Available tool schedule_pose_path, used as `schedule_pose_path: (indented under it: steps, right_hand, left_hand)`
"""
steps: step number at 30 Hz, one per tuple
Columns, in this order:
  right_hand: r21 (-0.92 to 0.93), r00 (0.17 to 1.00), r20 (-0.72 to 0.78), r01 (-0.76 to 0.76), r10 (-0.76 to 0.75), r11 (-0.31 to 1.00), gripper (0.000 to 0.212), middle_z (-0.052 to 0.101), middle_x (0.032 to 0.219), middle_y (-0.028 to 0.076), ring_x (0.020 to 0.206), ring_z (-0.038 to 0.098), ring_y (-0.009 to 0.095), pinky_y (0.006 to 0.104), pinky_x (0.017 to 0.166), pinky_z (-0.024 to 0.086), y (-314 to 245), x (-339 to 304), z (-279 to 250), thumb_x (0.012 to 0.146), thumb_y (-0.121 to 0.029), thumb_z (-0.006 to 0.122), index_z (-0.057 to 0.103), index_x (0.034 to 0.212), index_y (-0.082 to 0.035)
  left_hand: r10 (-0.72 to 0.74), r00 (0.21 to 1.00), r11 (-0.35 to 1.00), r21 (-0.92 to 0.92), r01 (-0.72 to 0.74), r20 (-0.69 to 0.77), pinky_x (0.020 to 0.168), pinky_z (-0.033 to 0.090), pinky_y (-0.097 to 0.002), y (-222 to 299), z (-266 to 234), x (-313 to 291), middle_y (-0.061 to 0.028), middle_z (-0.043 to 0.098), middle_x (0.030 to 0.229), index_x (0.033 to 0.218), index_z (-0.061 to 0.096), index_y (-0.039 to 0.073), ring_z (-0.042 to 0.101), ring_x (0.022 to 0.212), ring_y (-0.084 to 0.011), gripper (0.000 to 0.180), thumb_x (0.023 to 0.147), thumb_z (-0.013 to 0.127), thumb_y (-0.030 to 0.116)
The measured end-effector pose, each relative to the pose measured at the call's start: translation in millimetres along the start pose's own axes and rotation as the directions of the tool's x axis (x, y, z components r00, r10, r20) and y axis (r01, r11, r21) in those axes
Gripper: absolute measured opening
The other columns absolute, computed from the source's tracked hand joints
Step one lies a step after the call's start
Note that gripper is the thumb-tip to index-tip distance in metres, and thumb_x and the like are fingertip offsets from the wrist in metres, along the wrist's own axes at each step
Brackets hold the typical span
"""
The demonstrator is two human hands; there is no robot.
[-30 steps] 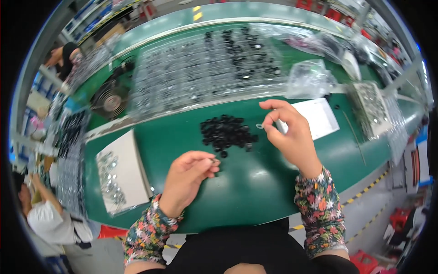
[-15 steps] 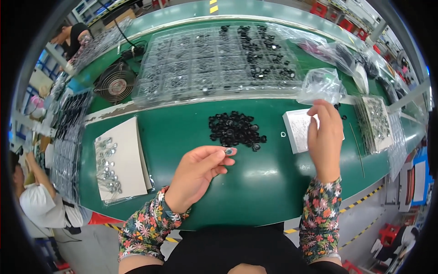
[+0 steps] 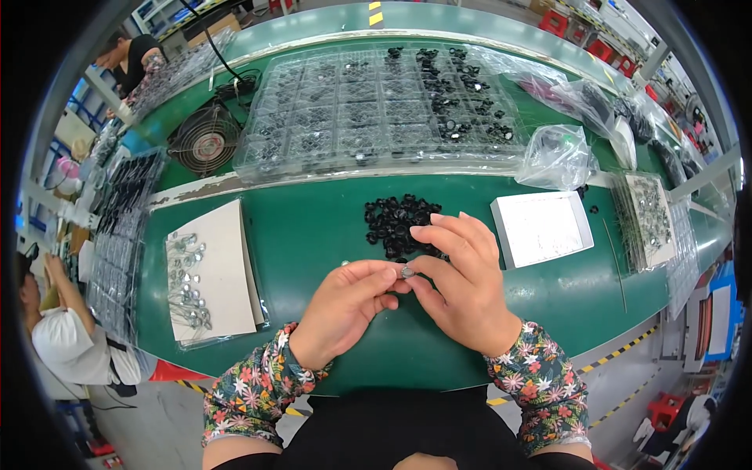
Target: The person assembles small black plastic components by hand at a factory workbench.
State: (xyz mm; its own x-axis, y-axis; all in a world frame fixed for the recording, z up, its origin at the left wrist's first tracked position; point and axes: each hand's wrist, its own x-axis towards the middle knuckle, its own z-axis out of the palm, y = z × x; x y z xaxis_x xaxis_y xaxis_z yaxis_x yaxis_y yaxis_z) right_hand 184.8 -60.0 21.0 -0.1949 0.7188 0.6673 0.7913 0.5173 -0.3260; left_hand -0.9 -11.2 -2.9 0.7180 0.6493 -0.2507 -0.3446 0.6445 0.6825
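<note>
A small round silvery part [image 3: 406, 272] is pinched between the thumb and forefinger of my left hand [image 3: 342, 301]. My right hand [image 3: 464, 283] meets it there, its thumb and forefinger closed at the part's edge and its other fingers raised. Whether those right fingertips also carry a tiny piece is too small to tell. Just beyond my hands lies a heap of small black round parts [image 3: 392, 219], its right side partly covered by my right fingers. Right of the heap stands a shallow white box [image 3: 540, 227] with tiny pale bits inside.
Cream card [image 3: 223, 274] with silvery domed parts lies at left. Behind the bench's ledge [image 3: 313, 178] sit a clear compartment tray [image 3: 360, 117] holding black parts, a black fan [image 3: 205, 141] and a plastic bag [image 3: 556, 157]. A thin rod [image 3: 615, 262] and bagged parts [image 3: 648, 211] are at right.
My right hand has moved left from over the white box to my left hand, its fingertips now at the silvery part. My left hand keeps its pinch in nearly the same place.
</note>
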Motion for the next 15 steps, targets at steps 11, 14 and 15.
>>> schedule_pose_path:
  steps: [11,14,15]
  right_hand:
    - [0.044,0.991,-0.085,-0.098,0.102,0.994,0.024,0.059,0.119,0.008,0.112,0.055,0.031,0.0458,0.095,0.043,11,-1,-17,0.063,-0.003,0.073,0.062,0.084,-0.009]
    - [0.101,0.986,-0.108,-0.114,0.125,0.988,0.024,0.059,0.119,0.009,0.111,0.055,0.031,0.0428,0.092,0.044,13,-1,-15,0.063,-0.001,0.074,0.062,0.083,-0.008]
    - [0.123,0.987,-0.1,-0.116,0.129,0.986,0.024,0.059,0.119,0.009,0.111,0.056,0.032,0.0422,0.091,0.044,13,-1,-14,0.063,-0.001,0.074,0.062,0.083,-0.007]
  left_hand:
    - [0.62,0.753,0.014,0.957,-0.291,0.22,0.064,0.05,-0.0304,35,3,25,-0.0124,0.067,0.091,0.098,0.066,-0.001,0.063,0.07,-0.0244,0.015,0.083,0.063,0.002]
    - [0.662,0.671,-0.286,0.94,-0.186,0.334,0.064,0.049,-0.0347,42,-11,51,-0.0138,0.063,0.081,0.1,0.066,0.001,0.061,0.067,-0.027,0.019,0.083,0.065,0.007]
    - [0.664,0.668,-0.291,0.939,-0.182,0.335,0.064,0.049,-0.0347,42,-13,56,-0.0138,0.063,0.081,0.1,0.066,0.001,0.061,0.067,-0.027,0.019,0.083,0.065,0.007]
